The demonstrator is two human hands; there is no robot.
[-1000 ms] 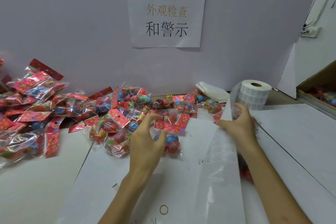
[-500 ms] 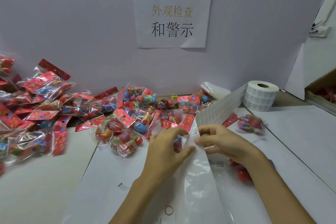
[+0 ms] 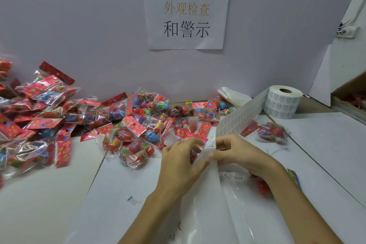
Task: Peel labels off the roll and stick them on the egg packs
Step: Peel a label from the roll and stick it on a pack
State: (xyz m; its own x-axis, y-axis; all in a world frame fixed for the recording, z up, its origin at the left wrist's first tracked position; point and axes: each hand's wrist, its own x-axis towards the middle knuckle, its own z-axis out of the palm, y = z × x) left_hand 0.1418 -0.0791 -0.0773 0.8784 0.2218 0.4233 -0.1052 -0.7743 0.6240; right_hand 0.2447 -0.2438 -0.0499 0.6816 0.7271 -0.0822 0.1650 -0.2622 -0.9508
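Since a second ago, the right hand (image 3: 239, 154) has been drawn back from the label roll (image 3: 283, 101) to the middle of the table (image 3: 49, 200), where it is met by the left hand (image 3: 182, 164). Over the last half second both hands have hardly been shifted.

The label roll is stood on end near the far right corner of the table. From it the label strip (image 3: 241, 113) is led down to the hands and on towards the near edge, where only glossy backing is seen. The strip is pinched between the curled fingertips of the right hand, and the left thumb is laid against it from the other side. Whether a label has been lifted cannot be told.

The fingers of the left hand are curled over a held egg pack (image 3: 193, 157), of which only a patch of red is seen between them.

A loose egg pack (image 3: 271, 131) is lain just right of the strip, between the hands and the roll. Another egg pack (image 3: 261, 186) is partly hidden under the right forearm. A pile of egg packs (image 3: 126, 132) is spread along the far edge and heaped towards the far left corner.

A printed sign (image 3: 186, 14) is fixed to the wall above the far edge, and a cardboard box (image 3: 352, 83) is seen beyond the right edge.
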